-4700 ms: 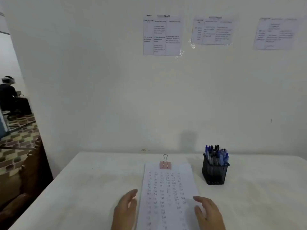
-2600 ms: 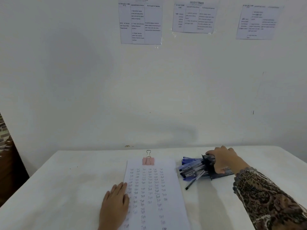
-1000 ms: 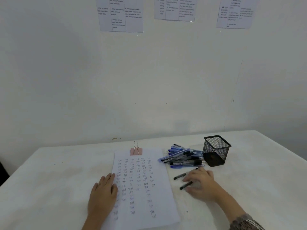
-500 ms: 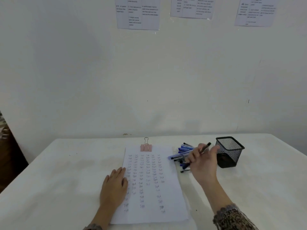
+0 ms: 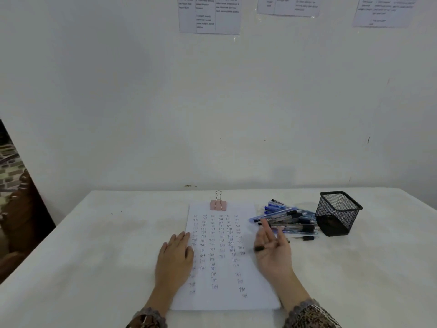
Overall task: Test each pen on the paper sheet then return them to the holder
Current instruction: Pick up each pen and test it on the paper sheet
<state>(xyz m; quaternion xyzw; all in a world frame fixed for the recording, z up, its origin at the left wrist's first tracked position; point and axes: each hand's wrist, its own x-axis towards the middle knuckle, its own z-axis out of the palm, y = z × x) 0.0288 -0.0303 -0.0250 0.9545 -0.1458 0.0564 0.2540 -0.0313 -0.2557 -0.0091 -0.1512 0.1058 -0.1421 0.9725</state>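
While the pen [image 5: 259, 248] lies crosswise over the right hand [image 5: 275, 259], only its dark end at the paper side shows clearly; the rest blurs into the skin. That hand hovers at the right edge of the paper [image 5: 224, 300], turned partly palm up, its fingers [image 5: 265, 227] loosely stretched away from the body. The thumb cannot be made out, so I cannot tell whether the pen is pinned or simply resting there.

The left hand [image 5: 175, 256] lies flat, fingers straight and together, pressing the paper's left edge, with part of the palm on the table [image 5: 94, 245]. The paper carries columns of small handwritten marks, too blurred to read with certainty, and a pink clip [image 5: 218, 205] bites its far edge.

Just beyond the right hand's fingertips a pile of pens [image 5: 289, 221], blue and black, lies on the table, overlapping so that they cannot be counted. One short dark piece [image 5: 306, 238] lies apart at the pile's near side; whether it is a pen or a cap is unclear. The black mesh holder [image 5: 338, 213] stands upright just right of the pile, something dark showing dimly through its lower mesh.

Patterned sleeves [image 5: 312, 314] are cut off at the bottom edge. Printed sheets [image 5: 209, 16] on the wall are cropped at the top, their text illegible.
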